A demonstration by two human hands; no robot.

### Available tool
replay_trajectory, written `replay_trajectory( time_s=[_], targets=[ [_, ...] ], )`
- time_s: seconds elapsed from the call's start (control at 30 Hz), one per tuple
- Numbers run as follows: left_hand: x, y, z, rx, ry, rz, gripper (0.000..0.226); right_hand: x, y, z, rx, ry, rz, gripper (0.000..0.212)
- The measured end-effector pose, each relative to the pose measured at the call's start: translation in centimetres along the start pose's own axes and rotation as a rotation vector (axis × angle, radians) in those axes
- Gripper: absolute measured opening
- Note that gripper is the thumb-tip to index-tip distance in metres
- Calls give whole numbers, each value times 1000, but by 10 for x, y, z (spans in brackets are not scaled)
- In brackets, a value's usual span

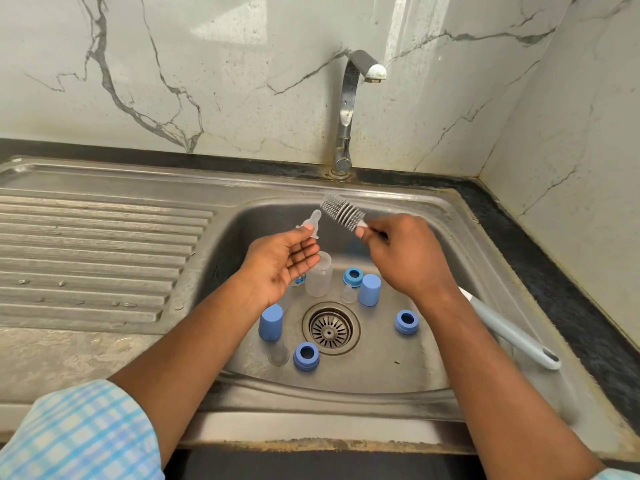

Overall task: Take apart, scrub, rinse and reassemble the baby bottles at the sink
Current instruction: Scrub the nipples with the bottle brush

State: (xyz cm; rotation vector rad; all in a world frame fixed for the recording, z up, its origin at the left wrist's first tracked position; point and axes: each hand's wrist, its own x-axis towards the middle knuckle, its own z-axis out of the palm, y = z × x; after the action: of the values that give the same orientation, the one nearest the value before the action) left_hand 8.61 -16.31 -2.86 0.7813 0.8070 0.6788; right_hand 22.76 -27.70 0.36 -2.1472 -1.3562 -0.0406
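Left hand, palm up over the back of the basin, pinches a clear nipple at thumb and fingertip, the other fingers relaxed. Right hand is curled round the bottle brush just below its grey bristle head. The head sits just beside the nipple; contact is unclear. The brush handle runs past the wrist toward the sink's right edge. On the basin floor around the drain:
- clear bottle, upright behind the drain
- three blue rings
- two blue caps
- two spare nipples

Tap stands at the back edge.
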Motion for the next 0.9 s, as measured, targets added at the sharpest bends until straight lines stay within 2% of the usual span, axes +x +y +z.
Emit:
replay_trajectory(
  time_s=[0.1, 0.27, 0.33, 0.4, 0.5, 0.6, 0.77, 0.9],
  targets=[
    [-1, -1, 2, 21, -17, 55, 14, -5, -8, 6, 7, -133, -59, 23],
    [-6, 1, 7, 69, -139, 146, 11, 3, -8, 5, -176, 65, 58, 27],
    [-6, -2, 9, 103, -119, 163, 9, 4, -3, 5, -221, 121, 112, 29],
    [-4, -4, 8, 126, -61, 190, 10, 3, 1, 2, -161, 142, 105, 30],
    [1, -5, 3, 118, 21, 217, 15, -1, -5, 0, -13, 38, 1, 26],
    [1, -7, 3, 172, -5, 262, 18, -5, -14, 7, -37, -90, -61, 23],
    [-1, -11, 8, 207, -39, 333, 15, -1, -19, 9, -175, 52, 57, 28],
    [2, -11, 8, 137, -8, 282, 11, -3, -27, 9, -200, 158, 62, 31]
  ],
)
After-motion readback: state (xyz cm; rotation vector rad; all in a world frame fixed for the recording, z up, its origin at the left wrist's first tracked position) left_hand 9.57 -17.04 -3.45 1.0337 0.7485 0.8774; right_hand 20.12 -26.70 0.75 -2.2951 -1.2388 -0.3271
